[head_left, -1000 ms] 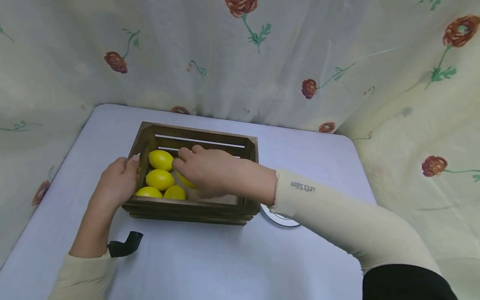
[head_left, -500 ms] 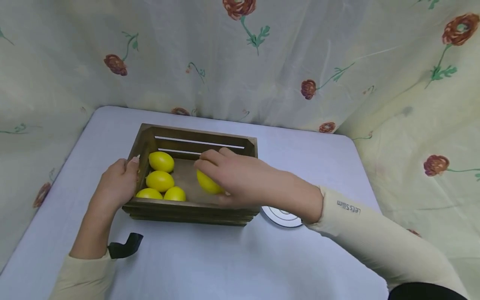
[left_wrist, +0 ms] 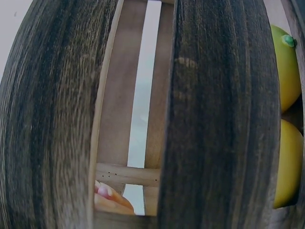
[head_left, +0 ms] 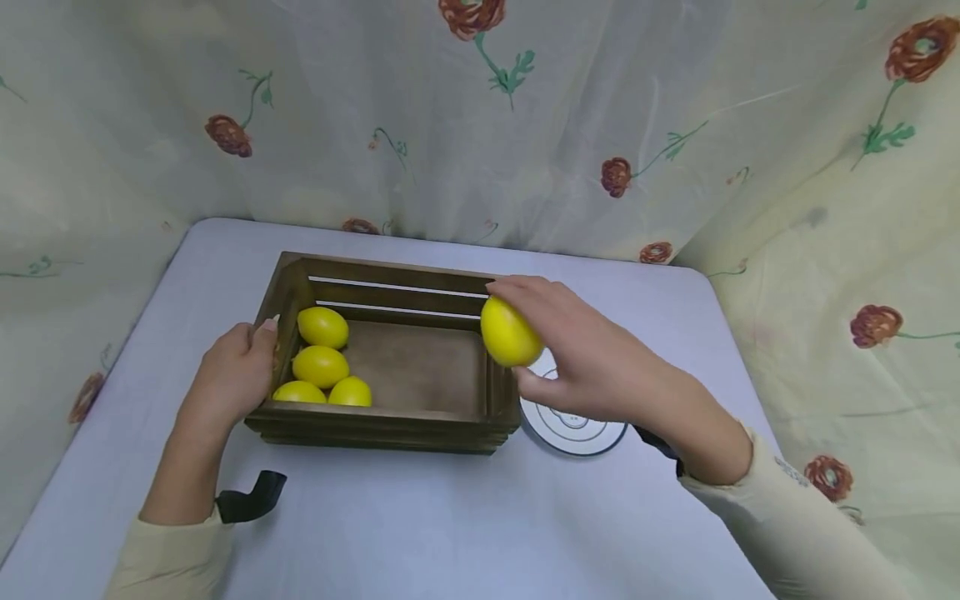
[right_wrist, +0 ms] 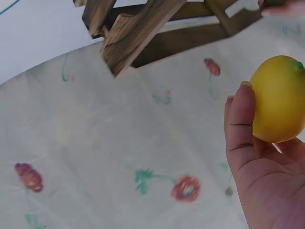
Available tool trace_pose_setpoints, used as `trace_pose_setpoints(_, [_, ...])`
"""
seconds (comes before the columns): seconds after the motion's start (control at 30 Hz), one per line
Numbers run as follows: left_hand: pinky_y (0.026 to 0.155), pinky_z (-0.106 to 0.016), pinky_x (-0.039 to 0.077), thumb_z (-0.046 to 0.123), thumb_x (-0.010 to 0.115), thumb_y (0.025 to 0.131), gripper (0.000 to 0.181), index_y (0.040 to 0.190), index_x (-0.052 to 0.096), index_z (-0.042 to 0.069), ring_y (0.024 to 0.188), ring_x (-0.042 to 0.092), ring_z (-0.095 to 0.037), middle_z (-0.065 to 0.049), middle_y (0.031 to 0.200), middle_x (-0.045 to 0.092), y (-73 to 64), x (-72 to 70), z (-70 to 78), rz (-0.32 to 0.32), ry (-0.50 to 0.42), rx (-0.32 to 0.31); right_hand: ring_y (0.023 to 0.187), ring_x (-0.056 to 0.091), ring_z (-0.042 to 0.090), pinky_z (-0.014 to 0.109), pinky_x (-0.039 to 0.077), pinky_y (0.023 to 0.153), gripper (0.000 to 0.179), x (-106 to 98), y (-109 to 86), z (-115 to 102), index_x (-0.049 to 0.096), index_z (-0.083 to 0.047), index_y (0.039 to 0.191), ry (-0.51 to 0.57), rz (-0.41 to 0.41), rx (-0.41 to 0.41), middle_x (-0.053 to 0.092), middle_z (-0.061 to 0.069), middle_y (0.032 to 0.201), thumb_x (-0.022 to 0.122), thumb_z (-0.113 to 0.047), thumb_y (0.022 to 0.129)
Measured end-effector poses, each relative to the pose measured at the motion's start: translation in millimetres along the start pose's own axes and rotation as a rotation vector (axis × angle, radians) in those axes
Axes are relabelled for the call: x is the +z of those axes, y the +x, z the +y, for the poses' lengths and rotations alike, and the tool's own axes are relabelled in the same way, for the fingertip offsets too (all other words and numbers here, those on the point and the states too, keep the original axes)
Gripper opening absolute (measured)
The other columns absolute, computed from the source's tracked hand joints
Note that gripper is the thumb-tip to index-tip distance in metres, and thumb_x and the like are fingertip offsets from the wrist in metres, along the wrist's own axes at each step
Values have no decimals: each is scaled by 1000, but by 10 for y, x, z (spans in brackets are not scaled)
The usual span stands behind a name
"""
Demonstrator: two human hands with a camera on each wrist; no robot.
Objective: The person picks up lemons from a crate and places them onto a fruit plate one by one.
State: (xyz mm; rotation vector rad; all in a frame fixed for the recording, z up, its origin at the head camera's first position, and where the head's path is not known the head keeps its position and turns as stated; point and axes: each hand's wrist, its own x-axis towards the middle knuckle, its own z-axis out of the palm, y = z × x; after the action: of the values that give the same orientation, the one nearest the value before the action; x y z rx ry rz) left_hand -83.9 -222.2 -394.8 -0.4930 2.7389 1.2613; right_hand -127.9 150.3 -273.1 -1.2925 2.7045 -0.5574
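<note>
At the three o'clock end of a dark slatted wooden crate, a yellow lemon is pinched in the person's right hand, fingers at the fruit's twelve o'clock side and thumb at its six, parted only by its width. From the head the lemon overlaps the crate's rim; the right wrist view shows it apart from the wood, its green tip pointing to one o'clock. At the crate's nine o'clock end the left hand grips the end wall, thumb on the rim, and its fingertips show through a gap between slats. Four more lemons lie inside toward nine o'clock, the lower two side by side at about eight, partly hidden by the near wall. Between three and four o'clock from the crate, a round white plate, partly covered by the right hand, lies on the pale tablecloth. Toward half past seven a black piece juts out beside the left cuff. From ten to two o'clock hangs a flowered curtain.
</note>
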Motion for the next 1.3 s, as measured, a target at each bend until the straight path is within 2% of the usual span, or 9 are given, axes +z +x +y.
trace_pose_setpoints(0.1, [62, -40, 44, 45, 22, 114, 59, 110, 54, -5, 74, 52, -31, -16, 86, 54, 9, 16, 5, 1, -7, 12, 140, 42, 27, 51, 39, 113, 78, -37, -162, 61, 38, -7, 157, 30, 65, 30, 42, 8, 157, 74, -9, 88])
trace_pose_setpoints(0.27, [63, -40, 44, 44, 22, 114, 59, 110, 54, -5, 74, 52, -30, -16, 86, 54, 17, 32, 18, -10, -8, 17, 134, 49, 27, 53, 44, 108, 77, -25, -417, 168, 40, -10, 156, 56, 136, 112, 43, 7, 157, 74, -4, 87])
trace_pose_setpoints(0.5, [65, -41, 44, 44, 21, 114, 62, 117, 53, -9, 82, 54, -34, -18, 88, 54, 11, -22, -2, -27, 16, 15, 123, 54, 30, 54, 53, 99, 82, 221, -678, 367, 39, -10, 156, 138, 217, 216, 44, 10, 154, 76, 2, 84])
trace_pose_setpoints(0.77, [63, -40, 43, 42, 22, 114, 60, 116, 52, -9, 80, 53, -33, -18, 87, 53, 19, -29, -14, -32, 14, 29, 117, 56, 33, 53, 55, 96, 79, 660, -904, 685, 39, -6, 154, 215, 223, 400, 46, 15, 151, 74, 3, 84])
trace_pose_setpoints(1.0, [63, -40, 42, 42, 21, 114, 59, 113, 53, -8, 79, 52, -33, -18, 88, 53, 11, -26, -19, -20, 23, 36, 119, 55, 39, 57, 52, 99, 76, 1040, -1031, 1027, 38, 1, 155, 245, 218, 536, 47, 23, 149, 70, 1, 86])
trace_pose_setpoints(1.17, [61, -39, 43, 43, 21, 114, 58, 109, 53, -6, 76, 51, -31, -17, 87, 53, 12, 6, -17, -19, 11, 28, 119, 54, 42, 59, 49, 102, 75, 1226, -1107, 1207, 36, 5, 155, 238, 204, 625, 44, 28, 150, 67, 0, 87])
trace_pose_setpoints(1.3, [61, -39, 42, 43, 21, 114, 58, 109, 53, -6, 75, 52, -31, -16, 86, 53, 10, 9, -16, -7, 12, 34, 118, 53, 42, 60, 47, 103, 76, 1323, -1105, 1298, 35, 7, 155, 212, 190, 655, 44, 29, 150, 67, -1, 87])
